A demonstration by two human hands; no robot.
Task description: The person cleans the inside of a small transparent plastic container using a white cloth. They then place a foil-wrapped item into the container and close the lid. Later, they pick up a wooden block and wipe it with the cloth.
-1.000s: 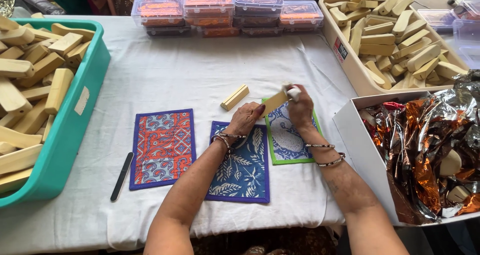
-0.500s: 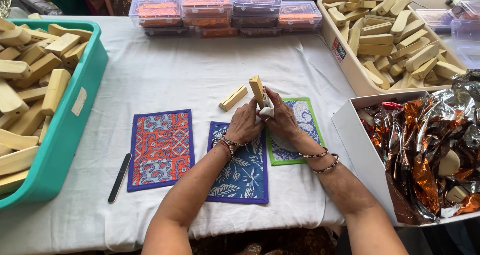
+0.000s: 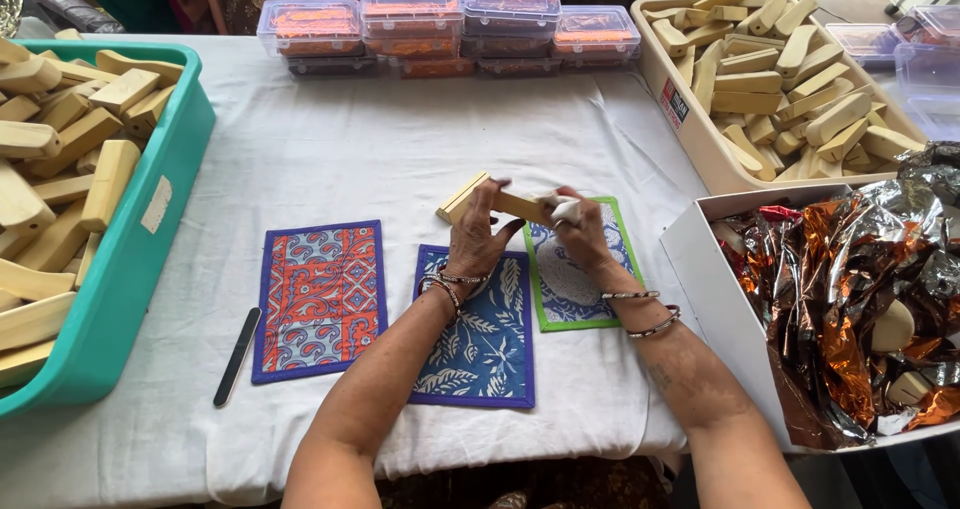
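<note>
The wooden block [image 3: 520, 205] is held just above the bench [image 3: 330, 159], long axis lying left to right and tilted slightly, left hand [image 3: 476, 241] gripping it steady while the right hand [image 3: 580, 231] pinches a white cloth [image 3: 566, 209] against its right end, seemingly for rubbing, over patterned mats [image 3: 318, 299]

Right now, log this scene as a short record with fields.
left hand: grips a pale wooden block
right hand: presses a small white cloth on the block's end
second wooden block: lies on the white tablecloth, just behind the held one
mats: orange, blue, green-edged
nail file: left of the orange mat
teal bin: full of wooden blocks
</note>
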